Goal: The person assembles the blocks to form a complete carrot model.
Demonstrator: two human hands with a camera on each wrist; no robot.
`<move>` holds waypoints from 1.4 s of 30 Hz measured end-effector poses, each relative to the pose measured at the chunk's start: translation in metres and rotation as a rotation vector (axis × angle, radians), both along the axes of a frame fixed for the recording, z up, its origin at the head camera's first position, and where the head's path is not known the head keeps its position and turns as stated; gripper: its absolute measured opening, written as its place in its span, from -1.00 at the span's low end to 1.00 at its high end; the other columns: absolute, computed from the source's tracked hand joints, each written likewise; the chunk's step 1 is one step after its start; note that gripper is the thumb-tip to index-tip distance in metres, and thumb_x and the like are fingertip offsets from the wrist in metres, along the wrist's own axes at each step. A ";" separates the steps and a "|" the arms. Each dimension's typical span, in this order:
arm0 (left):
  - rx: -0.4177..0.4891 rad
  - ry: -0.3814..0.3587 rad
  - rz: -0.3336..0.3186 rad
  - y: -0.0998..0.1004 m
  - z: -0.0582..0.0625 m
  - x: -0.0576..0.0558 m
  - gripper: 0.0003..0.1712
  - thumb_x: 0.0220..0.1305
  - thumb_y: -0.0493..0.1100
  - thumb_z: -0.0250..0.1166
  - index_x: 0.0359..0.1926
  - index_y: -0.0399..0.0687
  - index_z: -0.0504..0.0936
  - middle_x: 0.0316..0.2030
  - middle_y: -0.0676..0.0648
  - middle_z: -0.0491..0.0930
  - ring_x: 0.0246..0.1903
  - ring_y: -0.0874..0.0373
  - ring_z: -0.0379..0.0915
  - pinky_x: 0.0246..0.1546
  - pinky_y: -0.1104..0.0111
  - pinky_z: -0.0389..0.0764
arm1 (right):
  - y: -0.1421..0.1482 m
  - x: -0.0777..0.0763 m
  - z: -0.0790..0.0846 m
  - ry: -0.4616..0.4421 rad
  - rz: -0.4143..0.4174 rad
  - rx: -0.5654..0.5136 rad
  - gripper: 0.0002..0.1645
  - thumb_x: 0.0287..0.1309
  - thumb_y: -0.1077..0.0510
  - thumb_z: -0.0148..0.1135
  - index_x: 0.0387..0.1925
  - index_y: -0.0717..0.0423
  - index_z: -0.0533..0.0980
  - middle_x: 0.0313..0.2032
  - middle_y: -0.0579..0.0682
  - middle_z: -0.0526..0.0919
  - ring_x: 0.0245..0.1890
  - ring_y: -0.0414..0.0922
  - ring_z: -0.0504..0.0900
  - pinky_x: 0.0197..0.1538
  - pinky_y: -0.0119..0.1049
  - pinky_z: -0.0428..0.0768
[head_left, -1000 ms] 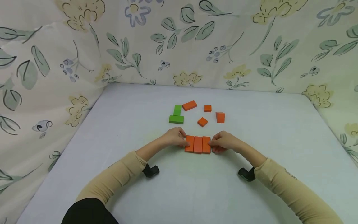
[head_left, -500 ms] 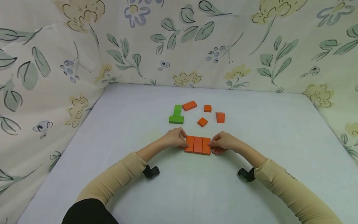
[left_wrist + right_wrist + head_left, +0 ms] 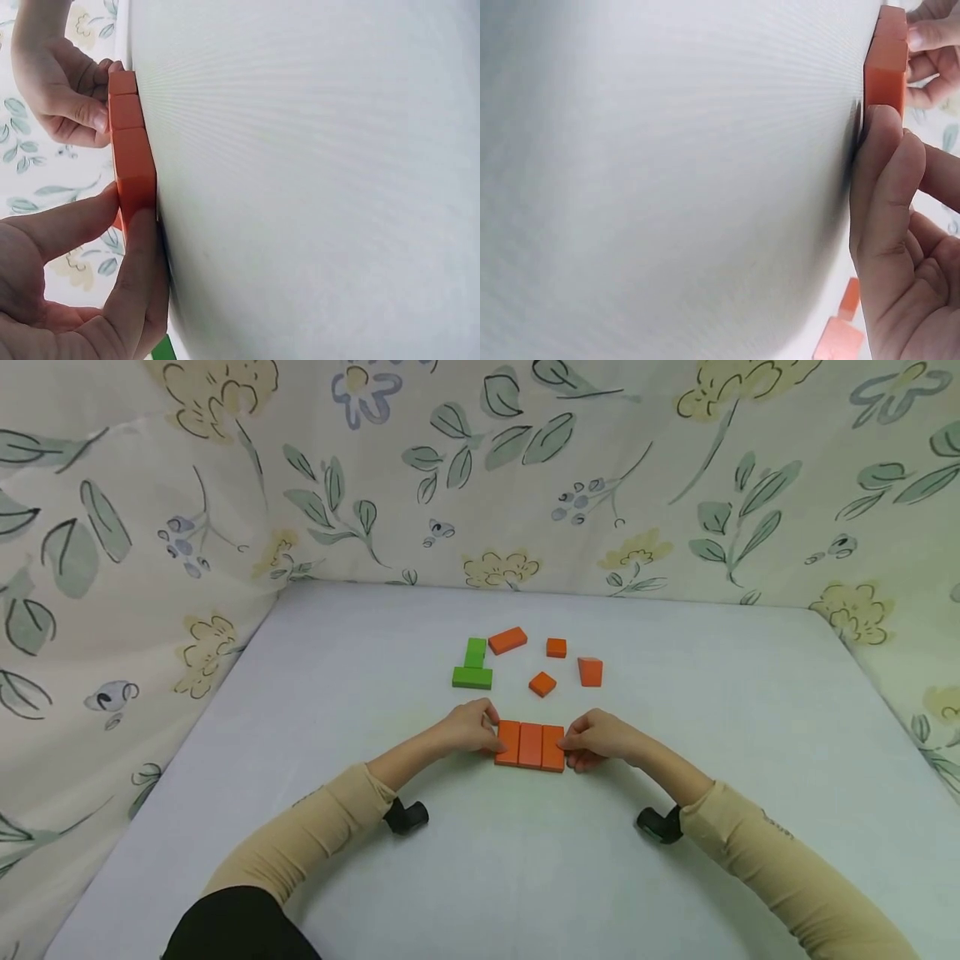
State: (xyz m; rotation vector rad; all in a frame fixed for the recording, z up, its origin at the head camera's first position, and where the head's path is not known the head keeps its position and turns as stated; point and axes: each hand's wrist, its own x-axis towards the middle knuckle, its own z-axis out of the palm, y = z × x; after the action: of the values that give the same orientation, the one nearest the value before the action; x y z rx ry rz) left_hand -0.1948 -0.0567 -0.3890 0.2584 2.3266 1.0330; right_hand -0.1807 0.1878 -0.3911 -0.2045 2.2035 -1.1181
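Three flat orange rectangular blocks lie side by side in a row: the left block (image 3: 510,735), the middle block (image 3: 530,746) and the right block (image 3: 552,752). My left hand (image 3: 467,727) holds the left block at its outer side, thumb on its top face. At the opposite end, my right hand (image 3: 602,737) grips the right block between thumb and fingers. Both wrist views show the row low on the table, the left block (image 3: 133,161) against the left fingertips and the right block (image 3: 886,75) against the right ones. Nothing touches the middle block from above.
Beyond the row lie two green blocks (image 3: 472,678) in a T shape, an orange oblong block (image 3: 507,641), two small orange blocks (image 3: 542,684) and an orange wedge-shaped block (image 3: 591,672). A floral cloth (image 3: 450,485) hangs behind the white table (image 3: 480,877).
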 end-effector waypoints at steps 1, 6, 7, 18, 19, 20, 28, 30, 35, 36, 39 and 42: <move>-0.003 0.001 -0.001 0.001 0.000 -0.001 -0.56 0.13 -0.26 0.41 -0.03 -0.24 0.43 -0.40 -0.07 0.56 -0.41 0.14 0.43 -0.36 0.41 0.41 | 0.000 0.000 0.000 0.002 0.000 0.002 -0.75 0.34 0.20 0.14 -0.41 0.29 0.57 -0.62 -0.06 0.57 -0.61 -0.22 0.55 -0.42 -0.42 0.56; -0.020 0.016 0.000 0.003 0.002 -0.004 -0.57 0.11 -0.26 0.43 -0.04 -0.26 0.45 -0.39 -0.08 0.53 -0.38 0.14 0.43 -0.33 0.41 0.42 | 0.000 -0.002 0.001 0.015 -0.014 0.009 -0.75 0.34 0.20 0.14 -0.41 0.29 0.58 -0.61 -0.06 0.57 -0.60 -0.21 0.56 -0.41 -0.41 0.57; -0.023 0.017 0.003 0.003 0.003 -0.005 -0.57 0.11 -0.26 0.43 -0.04 -0.27 0.45 -0.39 -0.08 0.53 -0.38 0.14 0.43 -0.32 0.41 0.42 | -0.001 -0.003 0.001 0.017 -0.017 0.009 -0.75 0.34 0.21 0.14 -0.42 0.29 0.58 -0.61 -0.05 0.58 -0.60 -0.21 0.56 -0.40 -0.41 0.58; -0.034 0.004 -0.020 -0.002 0.005 -0.010 -0.54 0.13 -0.18 0.43 0.00 -0.28 0.49 -0.35 -0.07 0.60 -0.35 0.15 0.46 -0.28 0.41 0.43 | 0.005 -0.027 0.019 0.137 0.047 0.154 -0.75 0.31 0.15 0.16 -0.26 0.31 0.59 -0.48 0.01 0.60 -0.49 -0.17 0.54 -0.32 -0.36 0.58; -0.022 0.001 -0.016 -0.003 0.006 -0.011 -0.54 0.13 -0.19 0.42 -0.01 -0.29 0.49 -0.36 -0.07 0.60 -0.36 0.15 0.47 -0.28 0.41 0.43 | 0.006 -0.031 0.020 0.171 0.033 0.151 -0.76 0.31 0.18 0.16 -0.22 0.33 0.58 -0.45 0.03 0.61 -0.47 -0.16 0.54 -0.30 -0.36 0.58; -0.008 0.000 -0.007 -0.003 0.006 -0.011 -0.55 0.13 -0.20 0.42 -0.01 -0.29 0.49 -0.36 -0.07 0.59 -0.37 0.15 0.47 -0.29 0.42 0.44 | 0.006 -0.036 0.021 0.208 0.017 0.143 -0.77 0.30 0.21 0.15 -0.18 0.35 0.57 -0.40 0.06 0.62 -0.45 -0.15 0.54 -0.29 -0.36 0.59; 0.096 0.026 0.057 -0.002 0.004 -0.012 -0.61 0.12 -0.33 0.41 -0.01 -0.30 0.56 -0.21 -0.11 0.57 -0.26 0.12 0.48 -0.25 0.42 0.51 | -0.013 -0.060 0.013 0.413 -0.085 0.200 -0.58 0.15 0.19 0.34 -0.03 0.39 0.51 -0.22 0.19 0.61 -0.28 0.00 0.55 -0.23 -0.27 0.53; 0.103 0.031 0.055 -0.001 0.003 -0.011 -0.62 0.13 -0.34 0.40 -0.01 -0.30 0.58 -0.19 -0.12 0.58 -0.23 0.11 0.47 -0.24 0.41 0.50 | -0.021 -0.062 0.009 0.426 -0.091 0.254 -0.50 0.11 0.14 0.38 0.00 0.39 0.50 -0.18 0.22 0.61 -0.23 0.04 0.54 -0.20 -0.22 0.53; 0.105 0.025 0.053 -0.001 0.002 -0.011 -0.65 0.14 -0.36 0.39 -0.02 -0.30 0.61 -0.20 -0.12 0.57 -0.23 0.12 0.44 -0.26 0.43 0.48 | -0.035 -0.062 0.006 0.445 -0.103 0.318 -0.47 0.09 0.15 0.40 0.01 0.41 0.50 -0.12 0.26 0.59 -0.18 0.08 0.52 -0.09 -0.12 0.55; 0.107 0.023 0.056 -0.001 0.001 -0.011 -0.65 0.13 -0.37 0.38 -0.02 -0.30 0.61 -0.21 -0.12 0.57 -0.23 0.12 0.44 -0.26 0.43 0.48 | -0.036 -0.062 0.005 0.451 -0.105 0.318 -0.49 0.08 0.17 0.40 0.01 0.42 0.51 -0.12 0.27 0.59 -0.17 0.09 0.51 -0.08 -0.10 0.55; 0.102 0.025 0.062 -0.001 0.000 -0.011 -0.65 0.13 -0.37 0.39 -0.03 -0.30 0.62 -0.22 -0.11 0.58 -0.24 0.13 0.44 -0.28 0.44 0.48 | -0.037 -0.059 0.006 0.476 -0.114 0.299 -0.52 0.07 0.21 0.39 -0.02 0.44 0.53 -0.12 0.28 0.60 -0.16 0.10 0.51 -0.06 -0.09 0.55; 0.095 0.027 0.063 -0.001 -0.001 -0.012 -0.66 0.12 -0.36 0.40 -0.03 -0.29 0.62 -0.23 -0.10 0.58 -0.25 0.13 0.44 -0.28 0.44 0.48 | -0.035 -0.055 0.007 0.503 -0.135 0.271 -0.54 0.06 0.22 0.39 -0.04 0.44 0.54 -0.13 0.28 0.61 -0.15 0.11 0.53 -0.09 -0.10 0.56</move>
State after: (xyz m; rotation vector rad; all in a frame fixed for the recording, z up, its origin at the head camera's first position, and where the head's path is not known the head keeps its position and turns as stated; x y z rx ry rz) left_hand -0.2065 -0.0581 -0.3900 0.2385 2.3265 1.1801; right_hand -0.2360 0.1529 -0.3846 -0.2417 2.8255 -0.8898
